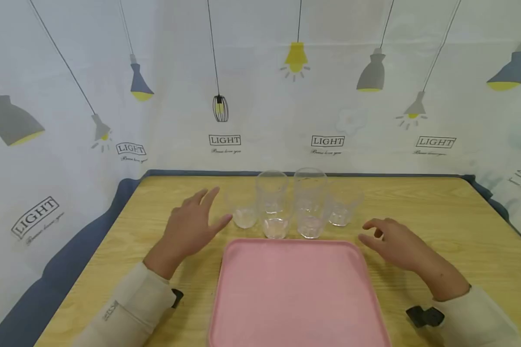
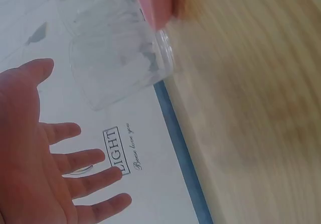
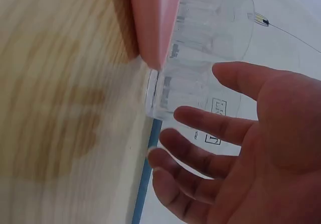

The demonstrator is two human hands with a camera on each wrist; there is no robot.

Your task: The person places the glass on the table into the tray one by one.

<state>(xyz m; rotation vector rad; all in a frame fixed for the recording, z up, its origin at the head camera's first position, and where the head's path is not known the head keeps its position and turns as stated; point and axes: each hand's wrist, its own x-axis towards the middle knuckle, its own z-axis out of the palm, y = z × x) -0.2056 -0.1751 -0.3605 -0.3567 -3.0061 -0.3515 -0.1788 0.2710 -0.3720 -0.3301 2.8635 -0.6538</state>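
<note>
Several clear drinking glasses stand side by side behind the pink tray [image 1: 293,289]. Two taller ones, a left-middle glass [image 1: 275,227] and a right-middle glass [image 1: 310,226], are flanked by a shorter left glass [image 1: 245,218] and a shorter right glass [image 1: 340,215]. My left hand [image 1: 190,225] hovers beside the left glass, fingers spread and holding nothing. To the right of the tray's far corner, my right hand [image 1: 397,245] holds nothing, its fingers loosely bent. Each wrist view shows the hand apart from the nearest glasses, such as the glass [image 2: 118,68] in the left wrist view.
The tray lies on a wooden table [image 1: 443,212], close to the front. A white cloth printed with lamps [image 1: 265,96] hangs behind the table's back edge and around both sides. Dark blue fabric [image 1: 91,270] borders the table.
</note>
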